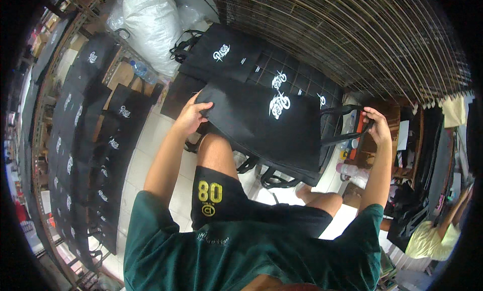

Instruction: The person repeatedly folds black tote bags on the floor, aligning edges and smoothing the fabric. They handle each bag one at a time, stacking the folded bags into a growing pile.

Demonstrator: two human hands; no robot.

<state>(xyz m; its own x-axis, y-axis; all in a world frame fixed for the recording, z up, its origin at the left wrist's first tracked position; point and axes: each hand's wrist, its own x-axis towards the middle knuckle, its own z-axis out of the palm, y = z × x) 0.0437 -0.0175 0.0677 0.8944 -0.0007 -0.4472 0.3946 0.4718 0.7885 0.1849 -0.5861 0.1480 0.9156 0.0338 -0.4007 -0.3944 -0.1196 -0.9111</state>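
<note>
The rack [60,155] at the far left carries rows of black bags, each with a white print, laid flat and overlapping. It stands well apart from both hands.

The left hand [191,117] is closed on the left end of the bag [261,125]. The fingers curl over the top of that edge; the thumb is hidden beneath the fabric.

The bag is black with a white print near its middle. It is held above the person's knees, between the two hands. Its long axis runs left to right and slopes down toward the right. The body of the bag lies directly beside the left hand, so that hand is the nearer one to the fabric panel.

The stack [236,57] of like bags lies just beyond the held bag, on the floor against the wire grid. The upper edge of the held bag overlaps it in this view; contact cannot be confirmed.

The handles [342,125] are two black straps leaving the right end of the bag. They run taut to the right.

The right hand [378,126] is closed around the far ends of the handles. It stands clear of the bag body, touching the straps only.

A second person in a yellow top [432,240] sits at the lower right, apart from this work.
</note>
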